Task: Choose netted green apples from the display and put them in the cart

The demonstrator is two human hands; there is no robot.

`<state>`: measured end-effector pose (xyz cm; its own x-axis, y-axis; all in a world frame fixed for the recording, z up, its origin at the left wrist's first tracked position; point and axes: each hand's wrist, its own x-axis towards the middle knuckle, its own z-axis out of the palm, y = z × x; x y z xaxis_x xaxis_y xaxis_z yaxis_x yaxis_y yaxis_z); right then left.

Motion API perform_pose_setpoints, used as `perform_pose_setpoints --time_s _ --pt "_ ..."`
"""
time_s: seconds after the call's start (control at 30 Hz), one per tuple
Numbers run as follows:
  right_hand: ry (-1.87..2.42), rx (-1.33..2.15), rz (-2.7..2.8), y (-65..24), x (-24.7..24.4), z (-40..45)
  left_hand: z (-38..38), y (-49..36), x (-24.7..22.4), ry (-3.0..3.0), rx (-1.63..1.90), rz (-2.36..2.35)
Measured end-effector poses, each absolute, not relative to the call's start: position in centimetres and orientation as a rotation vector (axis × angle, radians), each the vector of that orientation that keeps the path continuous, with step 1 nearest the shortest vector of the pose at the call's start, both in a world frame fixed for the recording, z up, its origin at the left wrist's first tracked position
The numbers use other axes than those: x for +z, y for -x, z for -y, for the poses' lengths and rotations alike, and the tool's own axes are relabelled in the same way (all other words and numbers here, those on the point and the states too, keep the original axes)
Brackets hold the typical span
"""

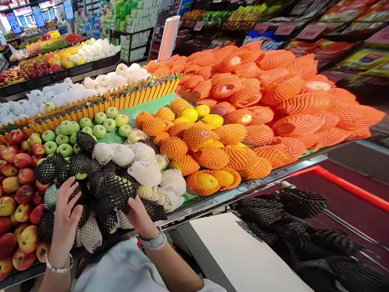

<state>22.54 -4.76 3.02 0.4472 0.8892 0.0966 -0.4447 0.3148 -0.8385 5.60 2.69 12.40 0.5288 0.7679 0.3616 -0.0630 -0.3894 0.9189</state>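
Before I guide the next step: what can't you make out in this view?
- Right hand: fingertips buried under a black net; grip unclear.
- Fruit under the left hand: covered by the palm.
- Price tags: blurred, unreadable.
- Cart: cut off by the right edge.

A supermarket produce hall is stretching away under bright overhead lighting. Long sloping display stands [220, 197] are running across the scene, with yellow picket dividers [117, 100] splitting the sections. Shelving [304, 2] is lining the far right, price signs [14, 22] are hanging far left, and pale floor [247, 260] is showing near.
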Motion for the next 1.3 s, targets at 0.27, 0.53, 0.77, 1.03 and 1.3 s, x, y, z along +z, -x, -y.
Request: perform_pose_setpoints --time_s 0.27,0.53,0.77,1.03,1.3 --pt "0.933 0.850 1.153 -22.2 5.5 5.8 -1.9 -8.9 8.7 -1.599 0.728 -0.598" --pt "1.365 0.491 1.406 -23.7 6.8 5.7 -1.9 -8.9 6.3 -1.343 0.885 -0.647" --pt "1.190 0.640 2.038 -26.5 9.8 4.3 -2.0 -8.9 6.2 -1.449 0.715 -0.631" --pt "1.230 0.725 1.825 -25.4 8.4 2.4 -3.9 -8.1 5.5 -1.374 0.771 -0.712" --pt "1.900 0.179 1.375 -35.8 11.2 -8.2 -4.9 -4.6 5.9 -1.266 0.761 -0.546"
